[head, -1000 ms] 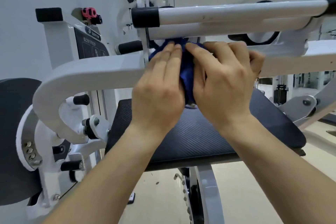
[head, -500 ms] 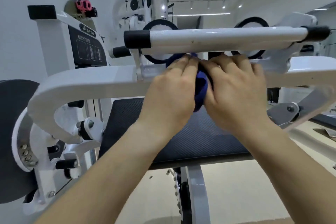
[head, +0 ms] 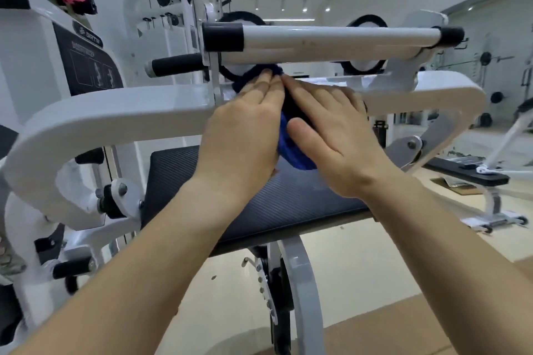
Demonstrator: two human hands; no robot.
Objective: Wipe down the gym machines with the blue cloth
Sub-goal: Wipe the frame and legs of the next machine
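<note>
1. A person is standing at a white machine point(head: 31, 72) and reaching both arms in over its wide beam point(head: 129, 106).
2. The cloth point(head: 294, 150) is sitting bunched up on the middle of the beam, squeezed between the two hands. A blue fold is hanging down in front, above the black pad point(head: 274, 204).
3. The left hand point(head: 242, 130) is lying flat with its fingers straight and close together, pressing on the left side of the cloth.
4. The right hand point(head: 331, 135) is lying flat too, fingers straight, with its thumb across the front of the cloth. The fingertips of both hands are meeting at the top.
5. I think two flat hands are being used so the cloth is pushed hard onto the metal and rubs it clean. They are also boxing the cloth in so it does not slip off.
6. The bar point(head: 331, 37) is running close above, so the fingers are lying low to fit under it. I cannot tell if the cloth is touching the bar.
</note>
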